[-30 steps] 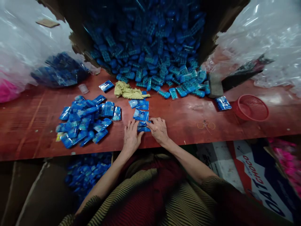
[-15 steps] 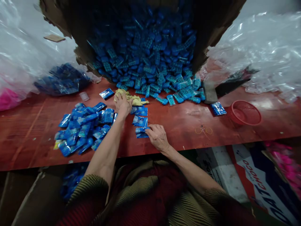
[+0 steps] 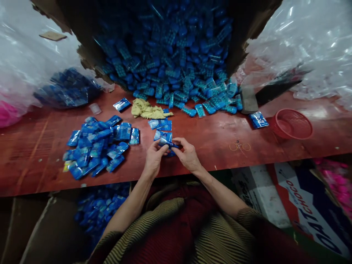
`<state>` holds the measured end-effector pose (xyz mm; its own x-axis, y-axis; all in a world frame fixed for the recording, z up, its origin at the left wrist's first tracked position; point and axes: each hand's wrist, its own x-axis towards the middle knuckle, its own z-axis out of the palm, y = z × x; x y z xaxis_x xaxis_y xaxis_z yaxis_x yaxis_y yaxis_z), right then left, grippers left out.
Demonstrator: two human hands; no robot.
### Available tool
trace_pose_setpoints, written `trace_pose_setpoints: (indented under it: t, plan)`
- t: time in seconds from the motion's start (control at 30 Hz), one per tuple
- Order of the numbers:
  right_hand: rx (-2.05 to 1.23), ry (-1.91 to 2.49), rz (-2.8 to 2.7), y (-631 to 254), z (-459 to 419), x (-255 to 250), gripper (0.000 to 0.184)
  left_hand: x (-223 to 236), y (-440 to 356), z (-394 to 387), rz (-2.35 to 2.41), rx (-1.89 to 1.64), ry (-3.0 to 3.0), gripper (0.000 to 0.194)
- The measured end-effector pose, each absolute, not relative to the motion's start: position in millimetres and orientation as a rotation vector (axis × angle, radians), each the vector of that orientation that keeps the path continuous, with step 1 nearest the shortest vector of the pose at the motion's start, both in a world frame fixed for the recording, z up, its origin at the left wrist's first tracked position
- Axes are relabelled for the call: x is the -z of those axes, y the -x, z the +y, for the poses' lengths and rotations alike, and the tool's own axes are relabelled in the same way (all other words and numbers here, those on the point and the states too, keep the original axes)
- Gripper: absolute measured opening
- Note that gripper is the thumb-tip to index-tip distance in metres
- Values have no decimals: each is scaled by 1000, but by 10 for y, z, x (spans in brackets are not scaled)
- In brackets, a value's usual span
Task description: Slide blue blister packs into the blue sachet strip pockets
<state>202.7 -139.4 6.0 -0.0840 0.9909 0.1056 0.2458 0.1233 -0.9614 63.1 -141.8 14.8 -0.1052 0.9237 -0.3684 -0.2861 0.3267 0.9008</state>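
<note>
Between the fingertips of both hands is a small blue packet (image 3: pixel 170 143), raised a little off the table. My left hand (image 3: pixel 154 157) pinches its left end and my right hand (image 3: pixel 188 154) its right end. Beyond the hands, several flat blue packets (image 3: pixel 164 125) lie in an overlapping column. A crumpled yellow cloth (image 3: pixel 147 109) rests at the far end of that column. To the left is a heap of blue packets (image 3: pixel 96 146), many of them bulging.
A torn cardboard box (image 3: pixel 82 33) spills blue-capped clear containers (image 3: pixel 178 73) onto the red table (image 3: pixel 209 154). On the right stand a red plastic basket (image 3: pixel 293 124) and a blue packet (image 3: pixel 258 120) near rubber bands (image 3: pixel 239 147). A bag of dark blue packets (image 3: pixel 68 88) sits at left.
My left hand has left the yellow cloth and come back to the packet beside my right hand. The packet has been lifted from the column and is now held by both hands.
</note>
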Motion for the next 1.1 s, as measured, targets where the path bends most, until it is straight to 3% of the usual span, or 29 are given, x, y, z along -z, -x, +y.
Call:
trace_pose_setpoints:
  t: [0.07,0.2,0.3,0.57,0.7,0.9,1.1]
  plan:
    - [-1223,1210,-1351,-1992,-1387,-40,35,-151,-671,-1415,1216,-1187,-591,30]
    - [-1608,1068,-962,-1946,-1343,-9,49,-174,-688,-1451,1166,-1227,-483,34]
    - [-1701,1087,-825,-1909,-1326,-11,32,-186,-702,-1511,1163,-1236,-470,35]
    - [-1566,1274,-1116,-1889,-1289,-65,19,-72,-715,-1553,1386,-1311,-634,22]
    - [-1422,1316,-1315,-1855,-1238,-55,18,-91,-784,-1505,1338,-1378,-470,27]
    - [-1207,1349,-1562,-1895,-1149,-139,29,-226,-820,-1402,1209,-1306,-345,34]
    - [-1248,1256,-1684,-2063,-1081,-229,33,-289,-629,-1389,1178,-1046,-452,32]
